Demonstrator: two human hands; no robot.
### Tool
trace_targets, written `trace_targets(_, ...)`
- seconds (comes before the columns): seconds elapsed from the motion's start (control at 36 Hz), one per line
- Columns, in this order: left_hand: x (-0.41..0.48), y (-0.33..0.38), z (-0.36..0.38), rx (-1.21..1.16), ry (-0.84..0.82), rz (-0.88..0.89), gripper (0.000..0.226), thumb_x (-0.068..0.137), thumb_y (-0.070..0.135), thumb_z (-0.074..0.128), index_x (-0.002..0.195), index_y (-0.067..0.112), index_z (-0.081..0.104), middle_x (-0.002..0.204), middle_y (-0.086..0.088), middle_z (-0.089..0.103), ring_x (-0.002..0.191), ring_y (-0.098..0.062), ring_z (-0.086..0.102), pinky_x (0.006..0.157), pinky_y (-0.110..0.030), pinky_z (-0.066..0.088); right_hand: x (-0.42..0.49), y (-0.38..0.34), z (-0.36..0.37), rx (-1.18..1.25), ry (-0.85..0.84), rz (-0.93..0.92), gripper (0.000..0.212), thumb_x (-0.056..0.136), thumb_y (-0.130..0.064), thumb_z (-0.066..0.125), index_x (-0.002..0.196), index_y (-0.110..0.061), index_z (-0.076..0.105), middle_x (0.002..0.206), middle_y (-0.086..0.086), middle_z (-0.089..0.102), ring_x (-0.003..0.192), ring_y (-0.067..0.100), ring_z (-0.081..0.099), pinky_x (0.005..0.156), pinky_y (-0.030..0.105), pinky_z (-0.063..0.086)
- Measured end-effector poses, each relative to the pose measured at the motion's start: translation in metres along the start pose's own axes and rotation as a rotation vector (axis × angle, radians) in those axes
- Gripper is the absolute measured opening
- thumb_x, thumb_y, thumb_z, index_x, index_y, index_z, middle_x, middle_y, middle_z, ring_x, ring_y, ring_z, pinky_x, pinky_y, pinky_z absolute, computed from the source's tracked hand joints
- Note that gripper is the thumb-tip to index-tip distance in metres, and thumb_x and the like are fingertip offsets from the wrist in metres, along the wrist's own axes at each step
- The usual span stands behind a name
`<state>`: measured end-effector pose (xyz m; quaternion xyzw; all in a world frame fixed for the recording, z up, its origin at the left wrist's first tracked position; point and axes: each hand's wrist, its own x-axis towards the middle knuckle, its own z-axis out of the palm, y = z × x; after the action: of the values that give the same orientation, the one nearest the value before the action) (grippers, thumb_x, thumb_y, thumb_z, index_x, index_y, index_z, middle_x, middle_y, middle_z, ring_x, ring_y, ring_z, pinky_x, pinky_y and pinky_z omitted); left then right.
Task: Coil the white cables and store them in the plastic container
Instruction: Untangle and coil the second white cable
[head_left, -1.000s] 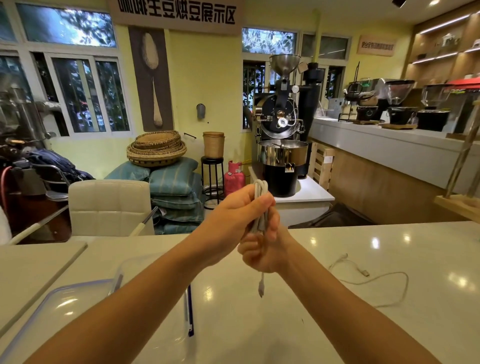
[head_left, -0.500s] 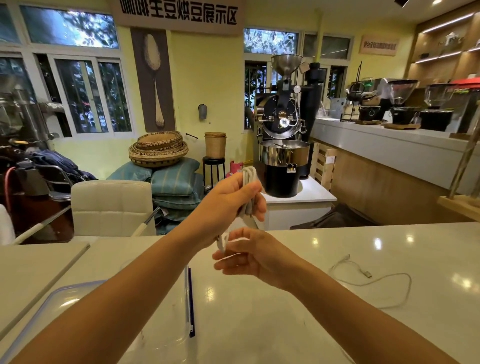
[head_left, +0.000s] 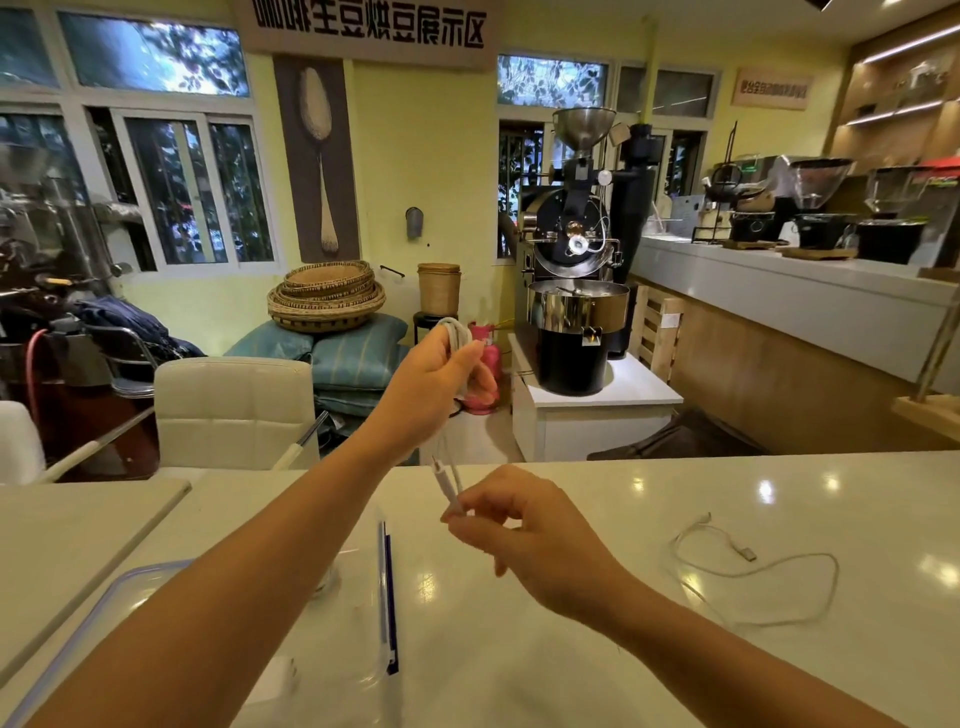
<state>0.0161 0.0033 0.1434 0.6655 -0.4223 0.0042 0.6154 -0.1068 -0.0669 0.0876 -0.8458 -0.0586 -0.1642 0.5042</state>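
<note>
My left hand (head_left: 434, 382) is raised above the white counter and grips a folded bundle of white cable (head_left: 457, 335). The bundle's loose ends hang down to my right hand (head_left: 511, 517), which pinches the plug end (head_left: 448, 488) between its fingertips. A second white cable (head_left: 753, 571) lies uncoiled on the counter to the right. The clear plastic container (head_left: 363, 597) sits under my left forearm, partly hidden by it, with a blue-edged lid (head_left: 130, 587) lying at its left.
The white counter (head_left: 597, 660) spreads in front of me and to the right. A white chair (head_left: 234, 405) stands behind its far edge. Beyond it are a coffee roaster (head_left: 576, 291) and a long bar (head_left: 795, 306) with grinders.
My left hand lifted the cable bundle up and left. My right hand let go of the bundle, dropped lower, and now pinches the dangling plug end.
</note>
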Motion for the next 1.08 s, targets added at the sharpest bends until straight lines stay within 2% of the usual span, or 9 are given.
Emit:
trace_targets(0.11,-0.001,-0.010,-0.008,0.094,-0.022,-0.006,0.022,0.095,0.013,0.036,0.075,0.017,0.044,0.065,-0.002,0.059,0.048,0.002,0.056,0.055,-0.008,0.046,-0.013,-0.014,-0.010,0.052,-0.023,-0.103,0.023,0.086,-0.014,0.055,0.074,-0.032,0.061,0.082,-0.019,0.051,0.075,-0.005,0.054,0.056,0.009,0.047)
trace_targets(0.22,-0.006,-0.018,-0.007,0.092,-0.058,-0.059,0.023,0.096,0.014,0.035,0.074,0.018,0.043,0.065,-0.003,0.058,0.051,-0.004,0.056,0.060,-0.015,0.047,-0.017,-0.027,-0.020,0.109,-0.069,-0.141,0.033,0.088,-0.009,0.050,0.073,-0.038,0.058,0.069,-0.024,0.063,0.067,-0.007,0.058,0.060,0.008,0.049)
trace_targets(0.36,-0.026,-0.026,0.007,0.119,-0.263,-0.080,0.023,0.093,0.013,0.039,0.072,0.019,0.046,0.064,0.002,0.051,0.053,0.000,0.050,0.058,-0.022,0.041,-0.006,-0.042,-0.039,0.156,-0.053,-0.218,0.023,0.088,-0.006,0.046,0.079,-0.023,0.060,0.068,-0.008,0.062,0.057,-0.001,0.056,0.053,0.011,0.047)
trace_targets(0.5,-0.048,-0.033,0.021,-0.187,-0.461,-0.268,0.024,0.095,0.019,0.034,0.077,0.015,0.050,0.056,0.005,0.056,0.050,-0.010,0.051,0.063,-0.031,0.044,0.020,-0.040,-0.073,0.493,0.064,-0.135,0.016,0.084,-0.005,0.046,0.087,-0.014,0.058,0.058,-0.004,0.068,0.047,0.001,0.056,0.047,0.011,0.047)
trace_targets(0.61,-0.057,-0.029,0.024,-0.424,-0.526,-0.307,0.032,0.094,0.026,0.030,0.076,0.014,0.054,0.054,0.005,0.055,0.048,-0.009,0.049,0.057,-0.022,0.049,0.039,-0.027,-0.091,0.692,0.188,-0.041,0.026,0.085,0.003,0.049,0.100,-0.017,0.047,0.056,0.006,0.069,0.043,0.006,0.056,0.045,0.014,0.049)
trace_targets(0.72,-0.058,-0.020,0.027,-0.614,-0.597,-0.344,0.046,0.089,0.045,0.023,0.075,0.015,0.055,0.051,0.006,0.052,0.044,-0.008,0.045,0.054,-0.020,0.047,0.045,-0.008,-0.090,0.738,0.299,0.027,0.023,0.084,0.004,0.050,0.089,-0.018,0.046,0.057,0.007,0.068,0.042,0.007,0.056,0.043,0.015,0.048)
trace_targets(0.83,-0.057,-0.011,0.025,-0.665,-0.717,-0.267,0.013,0.083,0.029,0.056,0.075,0.019,0.052,0.054,0.009,0.051,0.045,-0.004,0.045,0.053,-0.019,0.045,0.047,0.011,-0.079,0.713,0.278,0.113,0.014,0.085,-0.002,0.052,0.075,-0.011,0.057,0.054,0.001,0.067,0.044,0.005,0.058,0.046,0.015,0.050)
trace_targets(1.0,-0.051,-0.005,0.021,-0.660,-0.706,-0.235,0.013,0.088,0.015,0.043,0.079,0.015,0.052,0.054,0.009,0.047,0.045,-0.004,0.042,0.052,-0.019,0.042,0.038,0.031,-0.056,0.612,0.169,0.189,0.018,0.088,-0.010,0.049,0.076,-0.009,0.063,0.055,-0.004,0.068,0.052,0.005,0.063,0.051,0.017,0.053)
trace_targets(1.08,-0.046,-0.007,0.013,-0.680,-0.643,-0.252,0.023,0.087,0.012,0.039,0.077,0.017,0.059,0.053,0.010,0.048,0.044,-0.004,0.043,0.050,-0.017,0.040,0.032,0.036,-0.047,0.590,0.067,0.180,0.024,0.085,-0.010,0.043,0.081,-0.010,0.067,0.072,0.005,0.070,0.068,0.015,0.067,0.062,0.024,0.056)
